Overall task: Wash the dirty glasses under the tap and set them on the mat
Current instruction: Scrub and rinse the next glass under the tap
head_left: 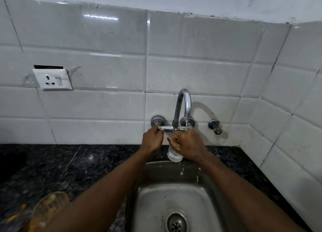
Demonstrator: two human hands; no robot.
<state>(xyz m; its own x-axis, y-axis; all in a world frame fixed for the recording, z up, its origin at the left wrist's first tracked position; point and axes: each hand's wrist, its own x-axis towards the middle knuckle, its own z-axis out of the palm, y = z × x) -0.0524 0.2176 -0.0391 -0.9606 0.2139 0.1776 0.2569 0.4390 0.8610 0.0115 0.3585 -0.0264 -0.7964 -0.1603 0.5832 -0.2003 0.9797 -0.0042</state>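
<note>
Gripping what, the right grip [189,145]?
A clear glass [174,156], fingers wrapped round it, under the running tap [185,102], over the steel sink [156,197]. Its long axis is near upright, mouth up, and drops fall below it.
And the left grip [153,141]?
Curled round the tap's lever [163,128].
Around them?
Black speckled stone table [52,170], glossy white tiles [104,106], and a second glass [50,207], orange-smeared, at the table's left.

No writing, brand, number or sign can be read here. The socket plate [52,79], the tap [185,104] and the glass [174,156] show no letters that I can make out.
</note>
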